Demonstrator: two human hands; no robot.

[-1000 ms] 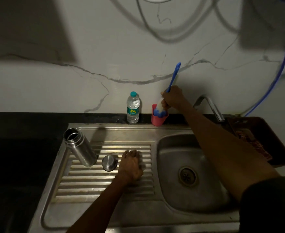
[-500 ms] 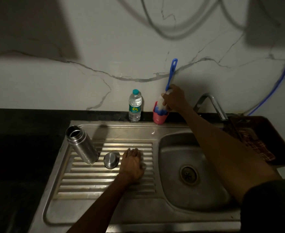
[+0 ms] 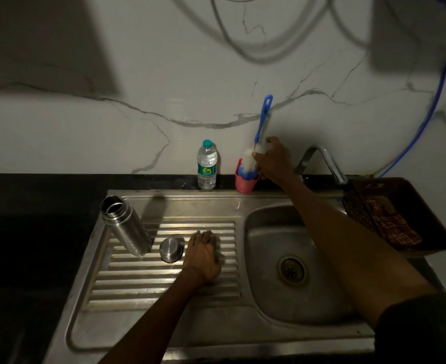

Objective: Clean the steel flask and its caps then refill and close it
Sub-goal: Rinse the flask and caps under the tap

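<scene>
The open steel flask [image 3: 127,227] stands on the left of the ribbed drainboard [image 3: 138,282]. A round steel cap [image 3: 171,249] sits just right of its base. My left hand [image 3: 203,254] rests palm down on the ridges beside that cap; whether anything lies under it is hidden. At the back, my right hand [image 3: 273,161] holds the blue-handled bottle brush [image 3: 262,119] by its white bristle head between thumb and fingers. The brush's head sits in a pink cup [image 3: 245,183], and its handle points up along the wall.
A small plastic water bottle [image 3: 207,166] stands left of the pink cup. The sink basin [image 3: 269,232] with its drain lies to the right under the steel tap [image 3: 321,158]. A dark basket [image 3: 400,214] holding a cloth sits at far right. A blue hose [image 3: 437,88] runs down the wall.
My right hand has lowered the brush into the pink cup, and the handle has swung from leaning right to nearly upright. My left hand stays on the drainboard.
</scene>
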